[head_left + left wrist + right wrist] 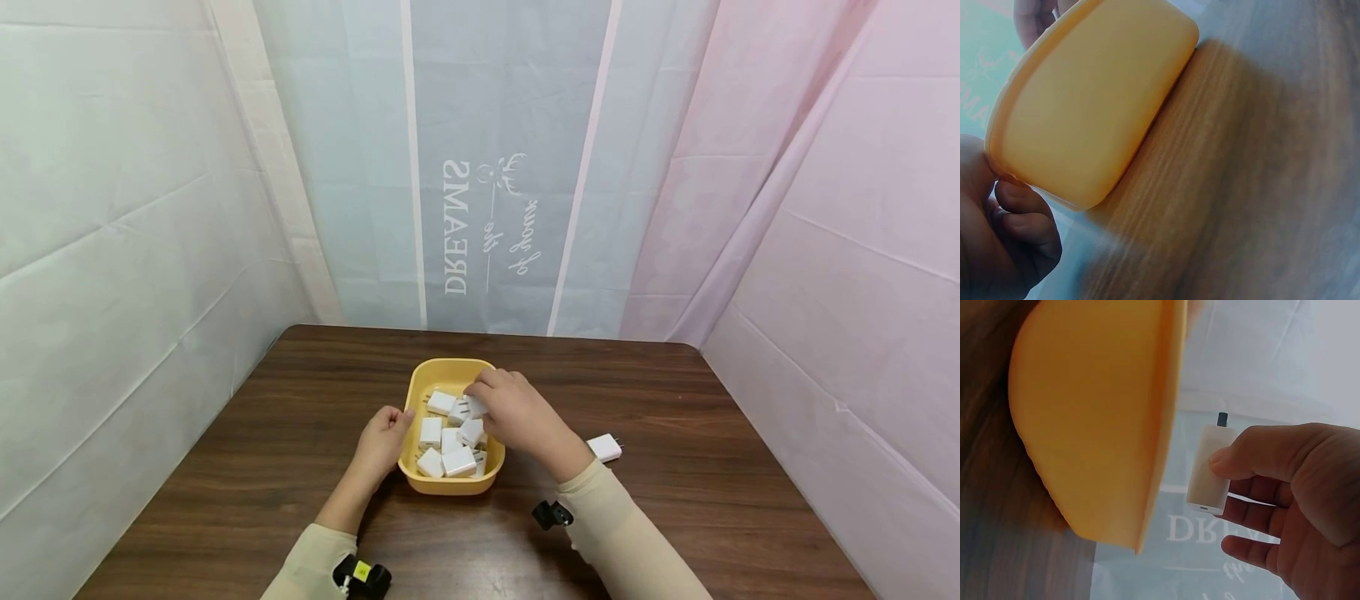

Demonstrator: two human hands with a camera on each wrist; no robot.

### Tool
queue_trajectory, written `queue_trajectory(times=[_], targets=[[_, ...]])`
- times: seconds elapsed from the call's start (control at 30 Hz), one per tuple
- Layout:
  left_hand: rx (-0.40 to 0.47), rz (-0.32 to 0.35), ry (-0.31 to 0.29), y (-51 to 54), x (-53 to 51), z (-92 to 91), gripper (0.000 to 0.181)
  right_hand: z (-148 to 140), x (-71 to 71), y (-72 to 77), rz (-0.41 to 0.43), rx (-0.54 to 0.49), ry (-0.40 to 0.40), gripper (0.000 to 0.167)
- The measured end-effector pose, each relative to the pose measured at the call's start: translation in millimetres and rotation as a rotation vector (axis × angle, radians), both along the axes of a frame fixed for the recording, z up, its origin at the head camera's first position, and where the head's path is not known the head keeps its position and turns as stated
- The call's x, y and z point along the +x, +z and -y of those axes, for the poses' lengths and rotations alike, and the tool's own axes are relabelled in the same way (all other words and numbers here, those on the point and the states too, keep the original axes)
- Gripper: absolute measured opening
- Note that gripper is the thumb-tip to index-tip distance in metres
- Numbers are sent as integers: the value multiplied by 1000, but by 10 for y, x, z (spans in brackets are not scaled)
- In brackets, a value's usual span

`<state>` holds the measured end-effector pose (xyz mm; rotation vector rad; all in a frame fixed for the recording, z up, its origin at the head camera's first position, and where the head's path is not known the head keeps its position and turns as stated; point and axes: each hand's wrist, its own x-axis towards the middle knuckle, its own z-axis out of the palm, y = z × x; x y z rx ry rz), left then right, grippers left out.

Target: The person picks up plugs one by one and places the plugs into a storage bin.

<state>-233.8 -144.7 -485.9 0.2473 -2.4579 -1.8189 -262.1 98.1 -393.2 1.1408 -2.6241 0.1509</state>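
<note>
A yellow plastic bin stands on the table, holding several white charger plugs in a loose heap. With thumb and curled fingers, my left hand pinches the bin's left rim; the left wrist view shows this grip at the bin's corner. Over the bin's right side, my right hand holds one white charger plug between thumb and fingers. In the right wrist view this plug is above the rim level, its dark prong pointing away from the fingers. Heaped plugs are hidden by the bin wall in both wrist views.
Another white charger plug lies on the brown wooden table to the right, beside my right wrist and partly behind it. Pale fabric curtains enclose the table at the back and both sides.
</note>
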Motion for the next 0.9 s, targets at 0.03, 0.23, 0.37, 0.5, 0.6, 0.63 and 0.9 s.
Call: queue_trajectory(times=[0.03,0.23,0.37,0.5,0.6,0.63,0.9], targets=[[-2,2,0,2,-1,2,29,17,10,-4,-4,0,6,40],[-10,11,6,22,-11,-1,30,124,45,-64,-54,11,42,43],[-7,10,7,31,-12,-2,30,187,56,-119,-96,0,71,42],[0,2,4,36,-13,-2,29,239,79,-160,-118,-9,106,43],[1,1,3,29,-15,-2,28,275,99,-190,-129,8,119,43],[0,2,2,27,-18,-1,28,287,104,-200,-129,19,118,43],[11,-5,0,34,-21,6,27,355,112,-293,-175,91,130,45]])
